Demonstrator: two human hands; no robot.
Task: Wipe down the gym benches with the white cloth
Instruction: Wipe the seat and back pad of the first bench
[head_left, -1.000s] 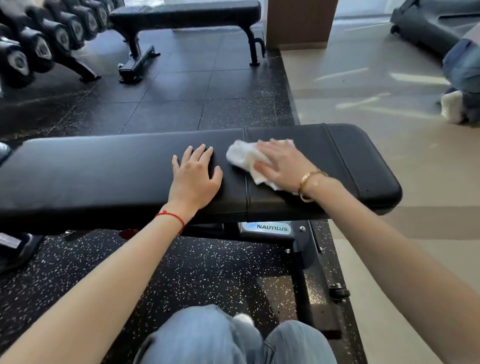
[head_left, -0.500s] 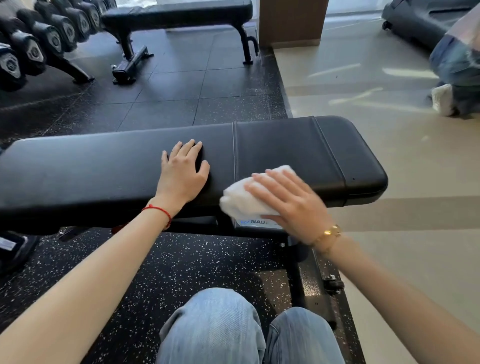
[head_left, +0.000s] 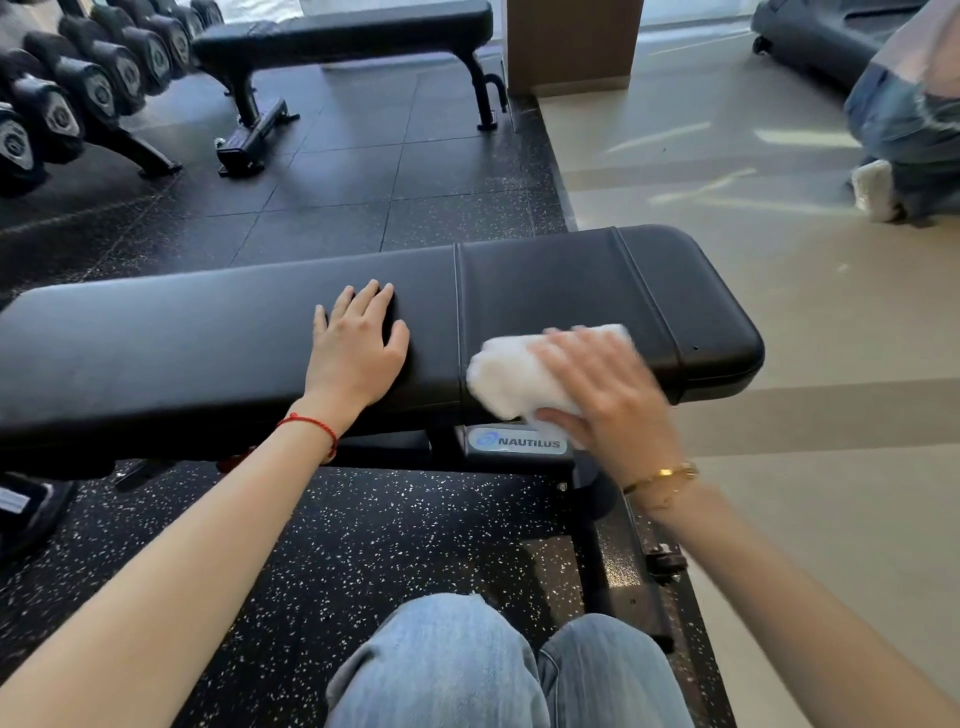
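Note:
A long black padded gym bench (head_left: 208, 338) runs across in front of me. My left hand (head_left: 353, 348) rests flat on its top near the middle, fingers straight. My right hand (head_left: 608, 395) lies over the crumpled white cloth (head_left: 511, 376) at the near edge of the right-hand pad, with the thumb tucked under the cloth's near side. The cloth hangs slightly over the edge, above the frame's Nautilus label (head_left: 519, 441). The right hand is motion-blurred.
A second black bench (head_left: 337, 31) stands at the back on the dark rubber floor, beside a rack of dumbbells (head_left: 67, 93) at the far left. A brown pillar (head_left: 571, 47) and another person (head_left: 904, 119) are at the right on the pale floor. My knees (head_left: 467, 665) are below.
My right hand has dragged the cloth from the far part of the right pad to its near edge, then a little rightward. The left hand has stayed in place.

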